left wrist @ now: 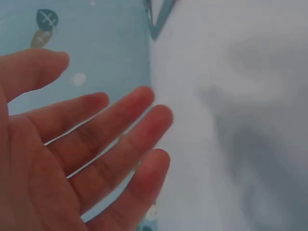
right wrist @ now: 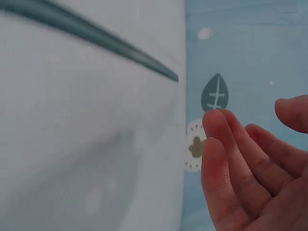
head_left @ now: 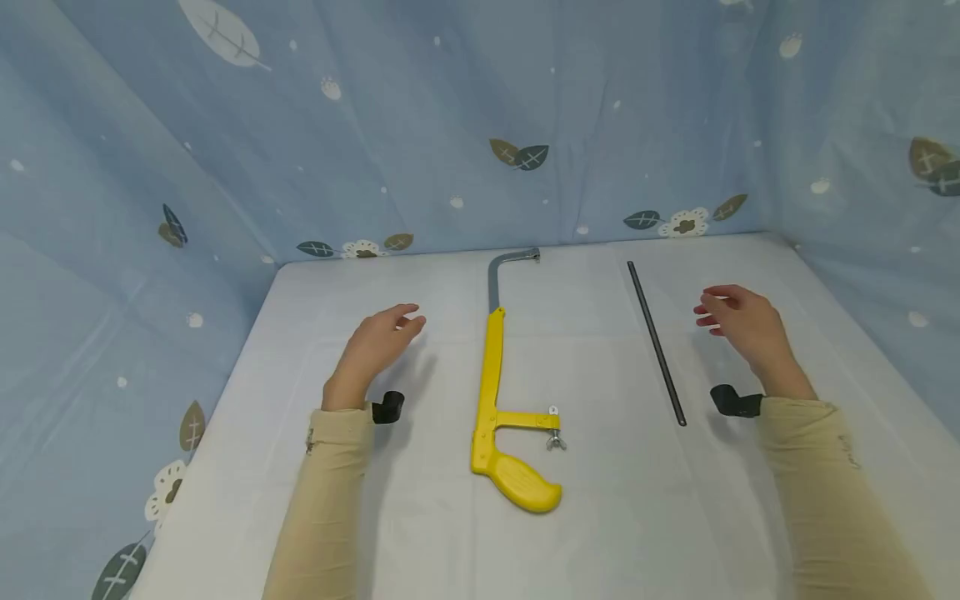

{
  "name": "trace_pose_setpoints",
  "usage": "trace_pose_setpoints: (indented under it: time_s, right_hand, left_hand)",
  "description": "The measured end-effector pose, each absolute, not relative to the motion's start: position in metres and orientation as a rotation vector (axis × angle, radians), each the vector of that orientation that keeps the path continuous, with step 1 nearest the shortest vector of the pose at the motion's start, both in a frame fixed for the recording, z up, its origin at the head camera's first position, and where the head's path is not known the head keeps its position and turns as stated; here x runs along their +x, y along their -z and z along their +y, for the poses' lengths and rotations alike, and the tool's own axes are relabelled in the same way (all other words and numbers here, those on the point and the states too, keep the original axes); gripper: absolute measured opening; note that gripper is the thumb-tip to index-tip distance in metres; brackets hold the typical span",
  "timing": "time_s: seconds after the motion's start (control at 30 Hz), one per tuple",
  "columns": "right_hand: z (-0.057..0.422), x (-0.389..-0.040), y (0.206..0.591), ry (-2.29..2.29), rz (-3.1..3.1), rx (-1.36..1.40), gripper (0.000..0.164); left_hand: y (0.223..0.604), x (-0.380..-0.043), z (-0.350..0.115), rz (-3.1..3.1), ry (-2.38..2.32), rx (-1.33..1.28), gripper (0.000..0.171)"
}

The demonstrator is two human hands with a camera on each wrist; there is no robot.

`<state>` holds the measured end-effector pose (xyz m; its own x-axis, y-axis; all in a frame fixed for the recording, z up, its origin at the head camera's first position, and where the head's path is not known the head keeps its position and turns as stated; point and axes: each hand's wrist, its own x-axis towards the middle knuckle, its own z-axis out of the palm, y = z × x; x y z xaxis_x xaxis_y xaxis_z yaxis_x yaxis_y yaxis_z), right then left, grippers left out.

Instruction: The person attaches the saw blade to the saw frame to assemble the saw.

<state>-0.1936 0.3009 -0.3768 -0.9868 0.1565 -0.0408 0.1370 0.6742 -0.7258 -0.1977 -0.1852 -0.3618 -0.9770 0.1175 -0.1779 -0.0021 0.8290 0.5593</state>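
A yellow hacksaw frame [head_left: 491,367] with a grey metal bow lies in the middle of the white table, its handle toward the person and a wing nut [head_left: 556,440] on its short arm. No blade spans it. To its right lies a thin dark rod-like strip [head_left: 657,343], whose far end also shows in the right wrist view. The left hand [head_left: 380,340] hovers left of the frame, fingers loosely extended and holding nothing. Right of the dark strip, the right hand [head_left: 742,325] is held above the table with relaxed, slightly bent fingers and nothing in them.
The white tabletop [head_left: 420,533] meets a blue curtain [head_left: 450,125] with leaf and flower prints along its back and sides. Black wrist-worn camera mounts [head_left: 387,407] jut inward from both tan sleeves [head_left: 322,500].
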Motion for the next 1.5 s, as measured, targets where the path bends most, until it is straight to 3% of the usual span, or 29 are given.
trace_pose_setpoints:
  time_s: [0.3, 0.5, 0.87, 1.5]
  right_hand:
    - [0.279, -0.197, 0.407, -1.213, -2.842, -0.279, 0.066]
    - [0.262, -0.19, 0.406, -1.199, -2.874, -0.276, 0.059]
    - [0.258, -0.189, 0.414, -1.071, -3.071, -0.336, 0.063]
    - [0.243, -0.179, 0.405, -0.678, -3.244, -0.205, 0.026]
  left_hand:
    - [0.367, -0.19, -0.159, 2.61, -1.056, 0.082, 0.059]
    - [0.373, -0.181, -0.149, 2.582, -1.077, 0.096, 0.057]
    - [0.386, -0.179, -0.144, 2.581, -1.08, 0.071, 0.052]
    - [0.401, -0.176, -0.117, 2.535, -0.831, 0.103, 0.056]
